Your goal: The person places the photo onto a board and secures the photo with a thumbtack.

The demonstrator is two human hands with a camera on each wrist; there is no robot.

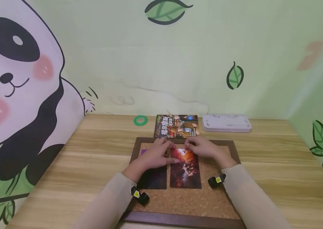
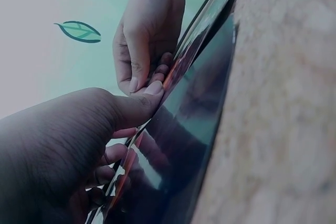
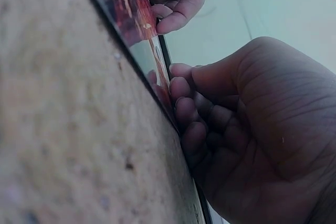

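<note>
A fiery red-and-black picture card point(image 1: 185, 173) lies on a framed corkboard point(image 1: 191, 203). My left hand point(image 1: 157, 154) reaches over a darker purple card point(image 1: 154, 178) beside it. Its thumb rests on the fiery card's left side, with the fingers extended towards the top left corner. At the card's top right, my right hand point(image 1: 204, 148) has its fingers curled by the edge. In the right wrist view, the right thumb point(image 3: 218, 77) meets the fingertips close to the glossy card point(image 3: 134, 11); whether anything sits between them is hidden.
Behind the board, a comic-style booklet point(image 1: 175, 126) lies on the wooden table point(image 1: 92, 159). A green ring point(image 1: 140, 120), like a tape roll, is to its left and a white flat case point(image 1: 226, 123) to its right. The painted wall point(image 1: 150, 63) rises behind.
</note>
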